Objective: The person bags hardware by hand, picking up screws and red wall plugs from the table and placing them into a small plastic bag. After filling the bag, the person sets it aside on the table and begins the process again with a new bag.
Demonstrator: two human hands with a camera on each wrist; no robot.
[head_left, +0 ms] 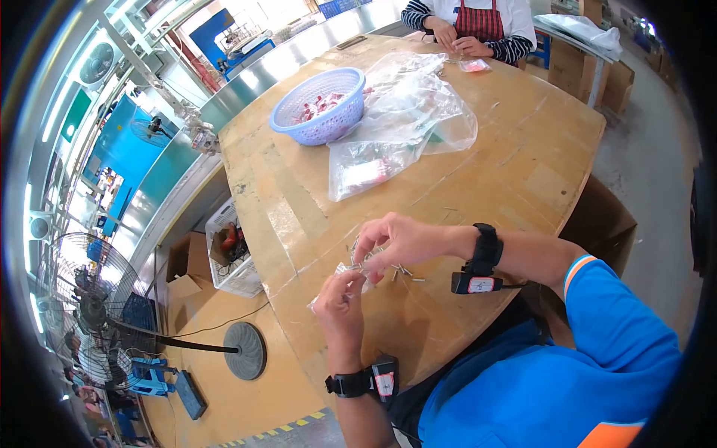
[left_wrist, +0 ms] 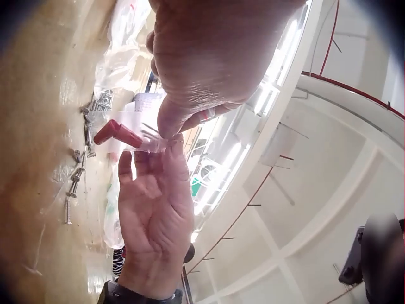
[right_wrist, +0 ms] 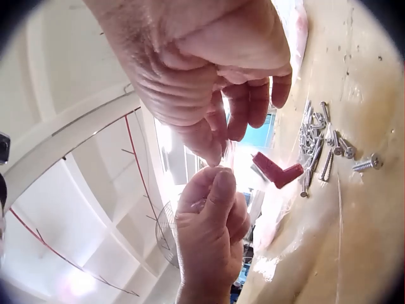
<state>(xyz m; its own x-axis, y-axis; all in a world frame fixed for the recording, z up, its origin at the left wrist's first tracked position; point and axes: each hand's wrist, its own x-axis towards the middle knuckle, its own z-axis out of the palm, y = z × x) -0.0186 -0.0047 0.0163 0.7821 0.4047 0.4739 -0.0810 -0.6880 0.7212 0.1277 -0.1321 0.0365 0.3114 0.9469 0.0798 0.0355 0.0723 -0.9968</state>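
Note:
A small clear plastic bag (left_wrist: 133, 120) with red plastic pieces (right_wrist: 275, 172) in it hangs between my two hands, above the table. My left hand (head_left: 340, 302) pinches the bag at its edge between thumb and finger. From the other side my right hand (head_left: 403, 240) reaches in, thumb and fingertip pinched together at the bag's mouth, right against the left fingertips. Its other fingers are loosely bent. Thin metal shafts (left_wrist: 150, 132) show by the fingertips in the left wrist view. Just beyond the bag, a loose pile of silver screws (right_wrist: 313, 139) lies on the table.
A lilac basket (head_left: 317, 133) of small red-filled bags stands farther back on the wooden table (head_left: 515, 172). Beside it spreads a large clear plastic bag (head_left: 407, 112). Across the table another person (head_left: 478, 30) handles a small red-filled bag. A standing fan (head_left: 93, 306) is at left.

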